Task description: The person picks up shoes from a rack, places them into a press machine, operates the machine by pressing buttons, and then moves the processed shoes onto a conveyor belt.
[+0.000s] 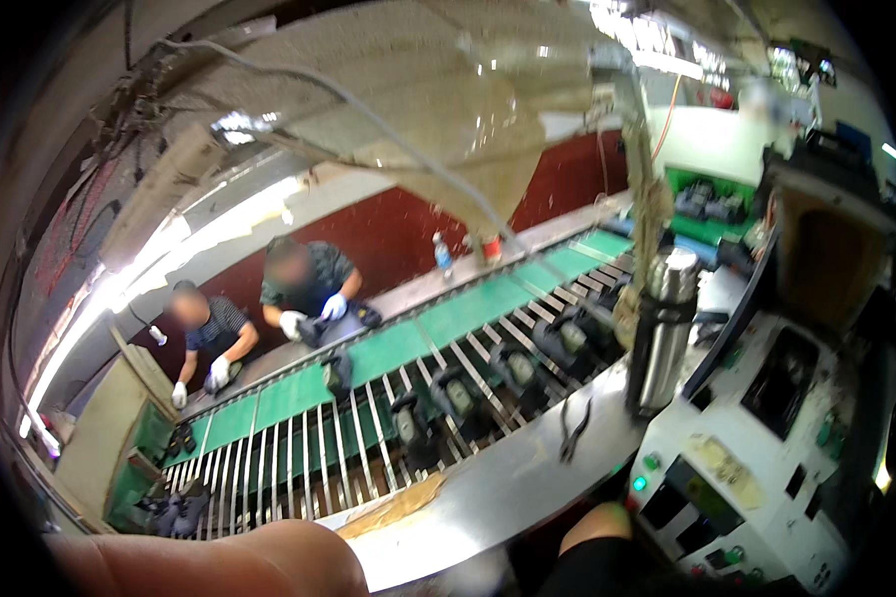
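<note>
A factory is indicated by a green belt [458, 318], flanked by metal bars [377, 428] on which dark shoes [458, 395] are spaced. Work is being done across it by two gloved workers [309, 284]. Pliers [567, 445] are laid on a metal ledge [488, 497], beside which a control panel [712, 473] is set.

a clear bottle [442, 256] stands beyond the steel thermos [661, 348].

Head-worn fisheye, downward across conveyor [448, 324]
</note>
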`<control>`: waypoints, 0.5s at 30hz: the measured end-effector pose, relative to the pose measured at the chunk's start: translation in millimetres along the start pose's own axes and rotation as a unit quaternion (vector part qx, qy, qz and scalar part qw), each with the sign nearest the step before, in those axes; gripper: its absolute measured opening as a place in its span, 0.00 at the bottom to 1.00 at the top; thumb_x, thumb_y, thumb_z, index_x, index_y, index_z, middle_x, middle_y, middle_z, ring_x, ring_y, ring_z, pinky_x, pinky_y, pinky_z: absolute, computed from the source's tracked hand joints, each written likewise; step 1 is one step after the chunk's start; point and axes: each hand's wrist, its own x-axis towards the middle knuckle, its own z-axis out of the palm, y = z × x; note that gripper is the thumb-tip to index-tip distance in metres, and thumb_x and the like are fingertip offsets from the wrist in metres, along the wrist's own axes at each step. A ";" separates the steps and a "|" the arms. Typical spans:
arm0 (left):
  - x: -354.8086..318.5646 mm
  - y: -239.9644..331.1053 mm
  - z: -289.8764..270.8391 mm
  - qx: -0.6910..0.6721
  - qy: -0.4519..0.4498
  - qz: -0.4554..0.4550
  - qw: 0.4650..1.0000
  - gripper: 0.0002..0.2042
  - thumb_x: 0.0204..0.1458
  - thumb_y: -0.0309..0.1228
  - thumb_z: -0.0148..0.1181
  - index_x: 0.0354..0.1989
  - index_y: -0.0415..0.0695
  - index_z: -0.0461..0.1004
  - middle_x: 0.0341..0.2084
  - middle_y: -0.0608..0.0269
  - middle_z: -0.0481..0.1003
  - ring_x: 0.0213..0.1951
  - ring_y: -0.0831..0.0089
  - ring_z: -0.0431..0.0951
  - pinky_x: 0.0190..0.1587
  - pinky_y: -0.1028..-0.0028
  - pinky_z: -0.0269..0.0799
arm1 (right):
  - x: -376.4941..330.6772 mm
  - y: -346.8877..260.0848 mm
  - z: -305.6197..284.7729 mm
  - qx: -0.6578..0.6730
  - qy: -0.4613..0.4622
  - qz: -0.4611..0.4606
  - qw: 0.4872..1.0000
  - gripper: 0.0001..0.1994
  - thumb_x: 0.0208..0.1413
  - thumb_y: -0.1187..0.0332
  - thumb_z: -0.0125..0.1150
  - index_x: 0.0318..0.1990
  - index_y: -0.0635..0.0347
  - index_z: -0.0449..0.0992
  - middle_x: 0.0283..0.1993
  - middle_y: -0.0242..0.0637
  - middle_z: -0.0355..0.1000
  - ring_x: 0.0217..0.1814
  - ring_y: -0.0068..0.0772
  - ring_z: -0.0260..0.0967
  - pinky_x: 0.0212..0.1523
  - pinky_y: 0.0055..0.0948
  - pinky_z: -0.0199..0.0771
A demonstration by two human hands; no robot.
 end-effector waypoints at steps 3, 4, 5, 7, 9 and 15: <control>-1.8 -14.8 3.5 0.026 -0.033 -0.062 0.997 0.11 0.43 0.25 0.64 0.36 0.40 0.73 0.31 0.59 0.72 0.37 0.67 0.72 0.43 0.73 0.68 | -16.6 59.0 28.0 -0.024 -0.043 0.010 0.999 0.17 0.54 0.55 0.54 0.40 0.59 0.79 0.43 0.51 0.75 0.49 0.51 0.72 0.49 0.45 0.70; -11.0 -17.4 0.2 0.029 -0.021 -0.067 0.997 0.11 0.43 0.25 0.64 0.36 0.40 0.73 0.31 0.59 0.72 0.37 0.68 0.72 0.43 0.73 0.68 | -3.5 83.7 45.2 -0.033 -0.042 0.014 0.998 0.17 0.54 0.55 0.54 0.40 0.59 0.79 0.43 0.51 0.75 0.49 0.51 0.72 0.49 0.45 0.70; -18.3 -22.1 -4.6 0.027 -0.015 -0.073 0.997 0.11 0.43 0.25 0.64 0.36 0.40 0.73 0.31 0.59 0.72 0.36 0.68 0.72 0.42 0.73 0.68 | -3.3 113.2 63.3 -0.036 -0.050 0.025 0.998 0.17 0.54 0.55 0.54 0.41 0.59 0.79 0.43 0.51 0.75 0.49 0.51 0.72 0.50 0.44 0.70; -26.3 -15.9 13.5 0.028 -0.014 -0.072 0.997 0.10 0.43 0.25 0.64 0.35 0.40 0.73 0.30 0.60 0.72 0.36 0.68 0.71 0.42 0.74 0.68 | -24.3 50.6 -9.0 -0.129 -0.096 0.078 0.984 0.15 0.56 0.60 0.52 0.39 0.63 0.79 0.41 0.53 0.75 0.45 0.52 0.72 0.49 0.51 0.68; -28.7 -17.1 13.9 0.007 -0.017 -0.069 0.997 0.10 0.43 0.25 0.64 0.35 0.40 0.72 0.30 0.60 0.72 0.35 0.68 0.71 0.42 0.74 0.68 | -43.2 57.3 -7.6 -0.078 0.020 -0.096 0.992 0.20 0.58 0.55 0.51 0.41 0.67 0.78 0.40 0.57 0.74 0.47 0.56 0.72 0.45 0.48 0.70; -14.0 -18.8 17.7 -0.005 -0.044 -0.076 0.996 0.10 0.43 0.26 0.64 0.34 0.40 0.72 0.29 0.61 0.71 0.34 0.69 0.71 0.40 0.74 0.68 | -39.4 67.1 -2.1 -0.067 0.035 -0.078 0.994 0.19 0.58 0.57 0.53 0.35 0.68 0.78 0.36 0.58 0.74 0.43 0.57 0.72 0.43 0.47 0.69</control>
